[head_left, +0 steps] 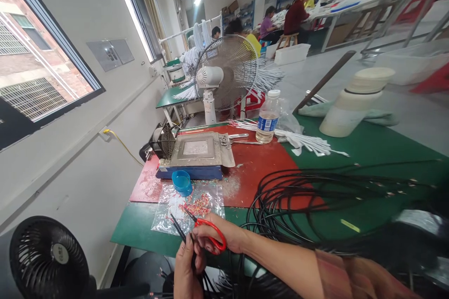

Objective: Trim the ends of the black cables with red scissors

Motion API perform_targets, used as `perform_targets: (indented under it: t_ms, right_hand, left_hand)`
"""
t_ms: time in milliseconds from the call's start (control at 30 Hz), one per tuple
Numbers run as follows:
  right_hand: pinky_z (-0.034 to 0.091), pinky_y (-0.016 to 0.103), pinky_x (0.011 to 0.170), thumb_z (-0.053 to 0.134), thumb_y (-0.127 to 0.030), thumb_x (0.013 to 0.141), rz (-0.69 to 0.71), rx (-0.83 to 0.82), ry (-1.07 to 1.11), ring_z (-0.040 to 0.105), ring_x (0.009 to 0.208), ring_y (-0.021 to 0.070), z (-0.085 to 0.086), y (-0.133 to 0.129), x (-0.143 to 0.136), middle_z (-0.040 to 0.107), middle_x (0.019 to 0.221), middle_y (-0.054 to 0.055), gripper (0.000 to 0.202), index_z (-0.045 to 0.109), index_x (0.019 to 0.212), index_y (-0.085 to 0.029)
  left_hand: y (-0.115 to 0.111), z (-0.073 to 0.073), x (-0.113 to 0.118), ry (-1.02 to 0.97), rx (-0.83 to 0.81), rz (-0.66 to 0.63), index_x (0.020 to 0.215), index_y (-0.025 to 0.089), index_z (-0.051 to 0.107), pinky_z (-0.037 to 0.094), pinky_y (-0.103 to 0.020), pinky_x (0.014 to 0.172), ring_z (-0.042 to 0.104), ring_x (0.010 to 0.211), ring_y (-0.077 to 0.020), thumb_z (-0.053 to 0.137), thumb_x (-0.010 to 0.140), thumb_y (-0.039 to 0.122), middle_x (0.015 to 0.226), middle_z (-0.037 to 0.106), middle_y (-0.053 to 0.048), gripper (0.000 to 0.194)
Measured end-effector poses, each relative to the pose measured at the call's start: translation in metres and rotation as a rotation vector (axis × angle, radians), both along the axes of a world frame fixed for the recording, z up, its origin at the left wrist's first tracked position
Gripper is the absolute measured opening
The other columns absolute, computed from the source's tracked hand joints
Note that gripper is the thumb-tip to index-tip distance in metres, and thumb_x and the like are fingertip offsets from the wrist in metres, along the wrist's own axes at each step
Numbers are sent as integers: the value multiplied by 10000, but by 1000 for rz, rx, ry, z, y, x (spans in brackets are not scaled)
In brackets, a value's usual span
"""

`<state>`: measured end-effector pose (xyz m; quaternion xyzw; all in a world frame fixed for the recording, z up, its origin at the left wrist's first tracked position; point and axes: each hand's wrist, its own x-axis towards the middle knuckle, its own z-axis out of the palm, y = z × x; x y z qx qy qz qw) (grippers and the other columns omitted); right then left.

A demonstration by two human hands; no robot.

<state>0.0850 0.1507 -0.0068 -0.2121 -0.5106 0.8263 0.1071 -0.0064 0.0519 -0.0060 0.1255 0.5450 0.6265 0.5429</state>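
My left hand is closed around black cables, whose ends stick up past the fingers. Right beside it, my right hand grips red-handled scissors, the dark blades pointing up and left near the cable ends. Beyond the hands lies a clear plastic bag with small red and pale bits scattered on it. A blue cup stands at the bag's far edge. To the right, a large bundle of black cable is spread in loops.
A blue-based device with a metal plate stands behind the cup. Further back are a bottle, white cables, a large fan and a pale jug. A small black fan is at lower left. Several people sit in the background.
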Motion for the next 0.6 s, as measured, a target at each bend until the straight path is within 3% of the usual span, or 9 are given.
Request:
perform_targets:
  t_ms: [200, 433, 533, 600]
  right_hand:
    - [275, 153, 306, 525, -411, 749, 0, 18, 47, 387, 309, 47, -10, 0, -1, 481, 410, -32, 358, 568, 563, -108]
    - [264, 166, 322, 520, -476, 747, -83, 115, -19, 370, 316, 50, -1, -2, -1, 469, 417, -22, 414, 548, 548, -114]
    - [297, 181, 374, 518, -476, 765, -172, 366, -47, 411, 377, 65, -1, -6, -1, 511, 481, -8, 394, 554, 597, -122]
    - [333, 196, 453, 543, -423, 774, -282, 726, -10, 463, 469, 83, -2, -10, 0, 546, 542, 4, 324, 574, 639, -130]
  left_hand:
    - [-1, -2, -1, 47, -16, 22, 570, 164, 437, 135, -175, 419, 184, 406, -15, 562, 681, 469, 406, 303, 98, 348]
    - [-1, -2, 0, -20, 15, 52, 581, 139, 505, 204, -147, 383, 271, 386, -6, 572, 695, 426, 428, 405, 70, 316]
    - [-4, 5, -2, -159, -9, 154, 688, 131, 592, 381, -145, 468, 465, 471, -30, 648, 656, 324, 535, 556, 26, 204]
    - [-7, 10, -4, -318, -30, 213, 769, 143, 620, 483, -202, 604, 578, 603, -72, 688, 621, 236, 663, 644, -12, 187]
